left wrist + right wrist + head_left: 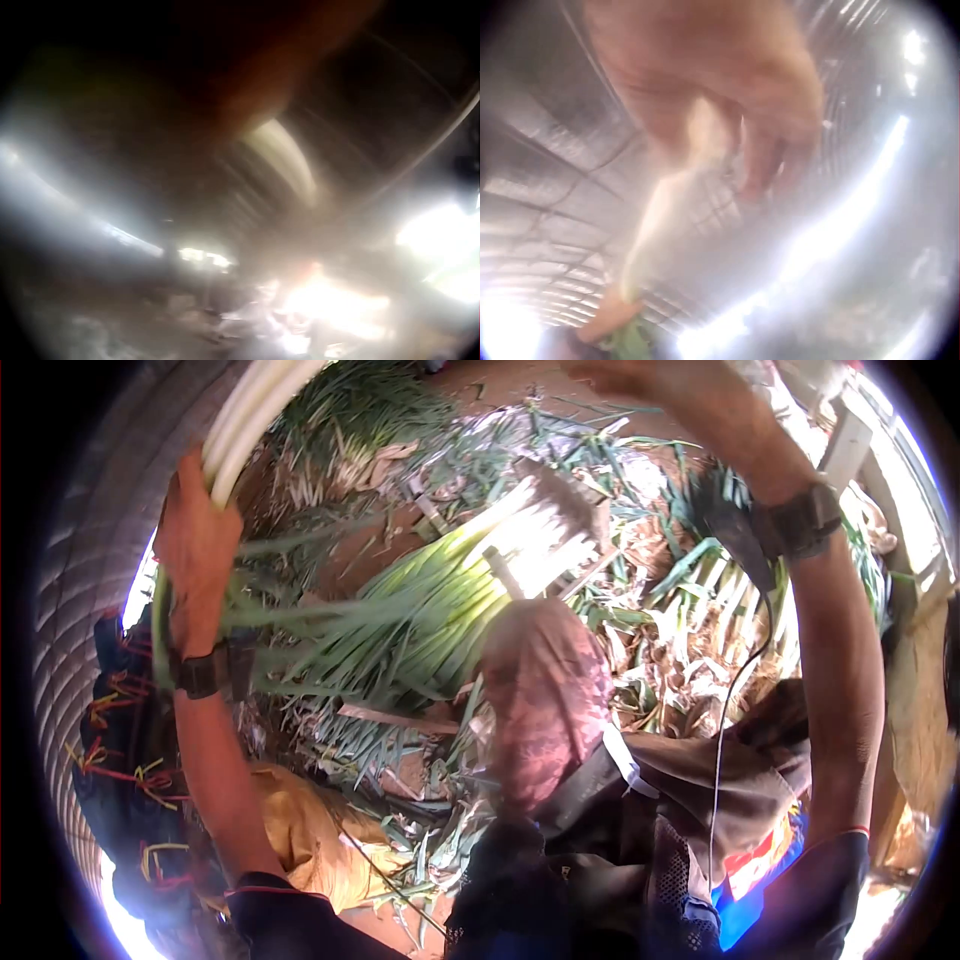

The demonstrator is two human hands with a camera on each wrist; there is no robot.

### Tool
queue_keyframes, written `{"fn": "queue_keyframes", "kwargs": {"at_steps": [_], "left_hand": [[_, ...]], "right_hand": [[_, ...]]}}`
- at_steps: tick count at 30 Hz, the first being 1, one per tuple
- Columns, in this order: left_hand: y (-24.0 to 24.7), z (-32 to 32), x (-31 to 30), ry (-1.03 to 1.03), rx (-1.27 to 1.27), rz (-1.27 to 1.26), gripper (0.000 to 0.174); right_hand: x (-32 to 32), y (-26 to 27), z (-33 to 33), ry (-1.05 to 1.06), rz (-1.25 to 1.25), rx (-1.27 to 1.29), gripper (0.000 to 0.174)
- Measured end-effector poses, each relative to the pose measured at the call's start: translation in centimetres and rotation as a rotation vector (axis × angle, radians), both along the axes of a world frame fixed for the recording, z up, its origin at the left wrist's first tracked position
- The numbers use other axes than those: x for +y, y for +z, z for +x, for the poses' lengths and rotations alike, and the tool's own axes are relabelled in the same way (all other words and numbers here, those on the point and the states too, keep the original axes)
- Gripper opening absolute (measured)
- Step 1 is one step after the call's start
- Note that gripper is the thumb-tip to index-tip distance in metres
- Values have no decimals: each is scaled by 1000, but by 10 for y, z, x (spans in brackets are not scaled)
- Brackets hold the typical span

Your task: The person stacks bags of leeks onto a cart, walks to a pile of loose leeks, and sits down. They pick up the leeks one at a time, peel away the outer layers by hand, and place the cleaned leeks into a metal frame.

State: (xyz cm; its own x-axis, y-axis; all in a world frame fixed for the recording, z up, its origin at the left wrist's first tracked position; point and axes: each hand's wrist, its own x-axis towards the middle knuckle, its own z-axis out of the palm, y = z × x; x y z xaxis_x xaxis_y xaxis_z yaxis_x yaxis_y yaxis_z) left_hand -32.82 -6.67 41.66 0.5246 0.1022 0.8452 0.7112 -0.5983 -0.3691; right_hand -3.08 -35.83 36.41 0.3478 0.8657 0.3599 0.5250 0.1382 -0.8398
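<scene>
Overhead, a bunch of leek stalks [243, 422] is being held up by both hands, well above the heap lying on the ground. The white shafts are being gripped by the left hand [195, 538], its fingers being wrapped fully round them at the upper left of the head view; green leaves are being left to hang down past that wrist and its dark strap [202, 672]. The right hand [655, 382] is being cut off by the top edge of the head view, so its fingers are not being shown there. In the right wrist view, which is being blurred heavily, its fingers [769, 161] are being seen curled about the pale end of the same stalks, which are running down and away toward the other hand. The left wrist view is being smeared too much for more than one pale shaft to be made out. Below the raised arms, a pile of leeks [430, 600] is being shown lying with its white ends toward the reddish ground [500, 385].
</scene>
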Motion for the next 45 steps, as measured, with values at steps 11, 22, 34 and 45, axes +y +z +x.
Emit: {"fn": "queue_keyframes", "kwargs": {"at_steps": [11,22,34,45], "left_hand": [[-183,-52,147,312,530,-523,57],[-355,175,133,43,721,-1061,32],[-407,162,135,-68,523,-804,41],[-390,157,129,-374,963,-825,81]], "right_hand": [[5,-376,103,58,-103,538,88],[126,-387,38,-182,-432,265,30],[313,-411,38,-303,-316,-410,66],[311,-413,47,-288,-281,-172,78]]}}
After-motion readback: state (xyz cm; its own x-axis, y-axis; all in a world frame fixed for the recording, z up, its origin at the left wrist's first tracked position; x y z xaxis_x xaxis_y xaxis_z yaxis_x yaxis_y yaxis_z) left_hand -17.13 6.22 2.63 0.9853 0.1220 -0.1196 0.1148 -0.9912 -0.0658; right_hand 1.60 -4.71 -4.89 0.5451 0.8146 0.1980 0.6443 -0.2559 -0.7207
